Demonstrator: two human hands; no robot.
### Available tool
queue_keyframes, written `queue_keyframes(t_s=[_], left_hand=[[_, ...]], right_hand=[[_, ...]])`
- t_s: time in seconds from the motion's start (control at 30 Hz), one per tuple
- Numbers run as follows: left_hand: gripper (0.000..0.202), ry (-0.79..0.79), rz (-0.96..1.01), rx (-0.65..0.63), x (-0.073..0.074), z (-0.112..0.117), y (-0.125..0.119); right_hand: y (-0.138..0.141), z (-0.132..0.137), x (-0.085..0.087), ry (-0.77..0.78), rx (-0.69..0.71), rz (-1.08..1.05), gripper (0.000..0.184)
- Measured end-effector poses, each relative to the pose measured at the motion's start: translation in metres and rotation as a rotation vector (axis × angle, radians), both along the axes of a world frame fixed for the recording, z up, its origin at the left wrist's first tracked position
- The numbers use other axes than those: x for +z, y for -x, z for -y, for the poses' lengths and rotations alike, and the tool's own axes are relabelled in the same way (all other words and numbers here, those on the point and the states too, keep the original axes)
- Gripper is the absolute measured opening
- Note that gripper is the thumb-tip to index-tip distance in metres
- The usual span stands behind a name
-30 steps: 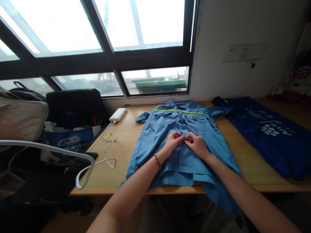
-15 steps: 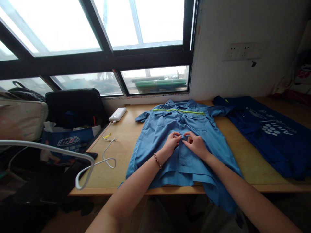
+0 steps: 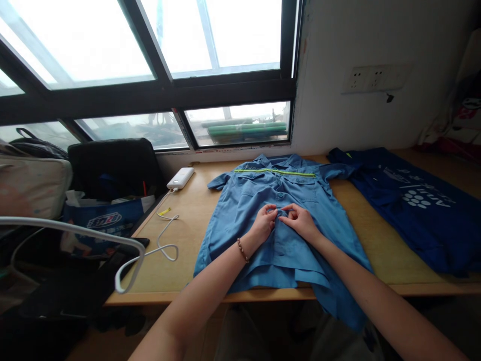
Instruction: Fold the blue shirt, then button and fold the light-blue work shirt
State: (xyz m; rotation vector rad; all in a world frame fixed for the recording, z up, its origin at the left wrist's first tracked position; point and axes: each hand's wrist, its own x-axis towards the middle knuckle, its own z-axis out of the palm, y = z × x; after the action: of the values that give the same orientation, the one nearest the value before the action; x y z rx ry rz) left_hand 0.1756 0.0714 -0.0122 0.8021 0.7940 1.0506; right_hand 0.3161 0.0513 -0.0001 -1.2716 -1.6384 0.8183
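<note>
Your left hand (image 3: 265,222) pinched the shirt (image 3: 286,246) at twelve o'clock; your right hand (image 3: 301,222) curled narrowly there, grip unclear. Above, one button (image 3: 280,196) seemed fastened; below, fastening couldn't be told.

Light-blue shirt (image 3: 259,200) with yellow-green chest stripe (image 3: 276,173).

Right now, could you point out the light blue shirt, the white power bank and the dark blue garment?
Light blue shirt (image 3: 289,245), head view: on its lower front.
White power bank (image 3: 180,178), head view: on its top face.
Dark blue garment (image 3: 416,199), head view: on its white print.
</note>
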Motion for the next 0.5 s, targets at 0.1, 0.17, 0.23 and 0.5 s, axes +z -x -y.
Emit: queue_keyframes(t_s=[0.1, 0.17, 0.23, 0.5], left_hand=[[0.043, -0.022, 0.013, 0.008, -0.002, -0.001, 0.000], [0.043, -0.030, 0.019, 0.028, -0.001, -0.001, 0.000], [0.043, -0.030, 0.030, 0.041, 0.001, 0.000, 0.000], [0.044, -0.059, 0.048, 0.055, 0.011, 0.001, -0.002]], right_hand=[[0.000, 0.000, 0.000, 0.020, 0.012, -0.048, 0.030], [0.000, 0.000, 0.000, 0.035, 0.026, -0.080, 0.031], [0.000, -0.001, -0.001, 0.051, 0.035, -0.107, 0.032], [-0.005, 0.000, 0.004, -0.016, 0.050, -0.138, 0.040]])
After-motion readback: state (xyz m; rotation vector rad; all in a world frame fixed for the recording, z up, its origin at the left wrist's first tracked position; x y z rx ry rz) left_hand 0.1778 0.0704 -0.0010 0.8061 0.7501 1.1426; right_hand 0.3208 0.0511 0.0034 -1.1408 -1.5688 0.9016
